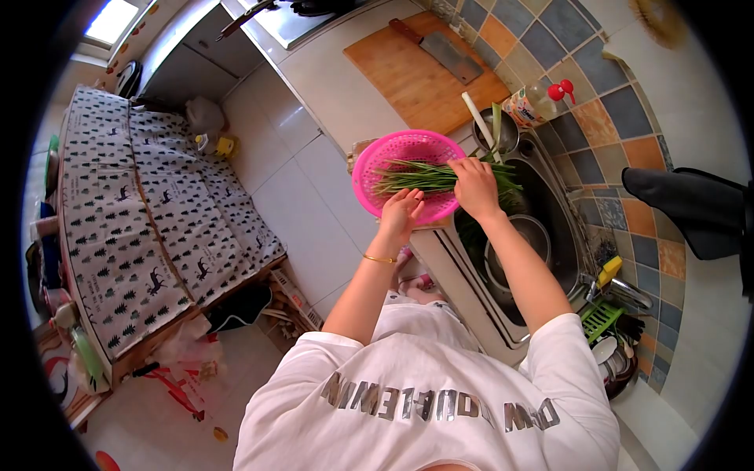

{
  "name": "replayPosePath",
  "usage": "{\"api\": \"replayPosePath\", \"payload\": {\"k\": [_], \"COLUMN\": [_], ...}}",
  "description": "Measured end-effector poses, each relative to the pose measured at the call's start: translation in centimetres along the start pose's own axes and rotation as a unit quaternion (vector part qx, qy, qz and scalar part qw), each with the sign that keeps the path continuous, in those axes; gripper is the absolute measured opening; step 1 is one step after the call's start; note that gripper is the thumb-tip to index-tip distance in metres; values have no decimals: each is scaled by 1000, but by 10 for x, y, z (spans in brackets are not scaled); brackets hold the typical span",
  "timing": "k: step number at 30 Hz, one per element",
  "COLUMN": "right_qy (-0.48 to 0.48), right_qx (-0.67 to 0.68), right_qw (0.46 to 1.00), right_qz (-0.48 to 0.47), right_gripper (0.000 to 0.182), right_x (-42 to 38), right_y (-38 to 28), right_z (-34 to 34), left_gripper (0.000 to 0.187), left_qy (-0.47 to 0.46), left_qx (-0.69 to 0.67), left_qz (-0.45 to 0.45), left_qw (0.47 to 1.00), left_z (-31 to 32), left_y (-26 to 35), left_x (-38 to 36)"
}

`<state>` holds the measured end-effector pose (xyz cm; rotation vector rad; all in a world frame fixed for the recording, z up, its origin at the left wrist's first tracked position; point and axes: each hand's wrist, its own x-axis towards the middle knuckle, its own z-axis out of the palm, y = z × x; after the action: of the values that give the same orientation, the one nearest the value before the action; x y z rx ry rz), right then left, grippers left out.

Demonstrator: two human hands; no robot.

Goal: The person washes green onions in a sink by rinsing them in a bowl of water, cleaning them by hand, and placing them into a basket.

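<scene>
A bright pink plastic colander (364, 177) sits at the counter's edge beside the sink. Across it lies a bunch of garlic chives (428, 174), long thin green stalks with pale ends to the left and leafy tips over the sink. My right hand (475, 187) is closed around the bunch from above, near the colander's right rim. Close below the pale ends is my left hand (402, 210), palm turned up, its fingers loosely bent and apart; it seems to hold nothing.
The dark sink (550, 228) holds a metal bowl (518, 243), with a faucet (628, 294) at its near end. Beyond are a wooden cutting board (393, 67) with a cleaver (452, 59), a pot (509, 135) holding a scallion, and a bottle (534, 102). A cloth-covered table (157, 212) stands left.
</scene>
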<state>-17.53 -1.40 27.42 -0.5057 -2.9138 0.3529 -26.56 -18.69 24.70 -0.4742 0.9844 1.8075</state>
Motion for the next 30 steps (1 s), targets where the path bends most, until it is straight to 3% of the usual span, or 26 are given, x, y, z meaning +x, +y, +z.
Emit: {"api": "replayPosePath", "payload": {"k": [8,17,23,28,30], "right_qy": [72,157,168,182,196], "right_qx": [73,162,206,234,255], "right_qw": [995,954,892,843,813], "right_qz": [17,196,365,449,485], "right_gripper": [35,28,25,25,25], "right_x": [-20,-129,-232,-291,-304], "right_y": [-9,36,61,64,65], "right_z": [-37,-89,-55,0,22], "left_gripper": [55,34,35,39,40], "left_qy": [-41,-174,-163,-165,-178], "left_qx": [34,150,333,452,506], "left_qz": [8,-100,-157,-131,-67], "left_qw": [999,968,915,867,841], "left_z": [32,90,83,53,35], "left_y": [-7,-62,-132,-192,-214], "left_x": [-17,-32,-4,71,111]}}
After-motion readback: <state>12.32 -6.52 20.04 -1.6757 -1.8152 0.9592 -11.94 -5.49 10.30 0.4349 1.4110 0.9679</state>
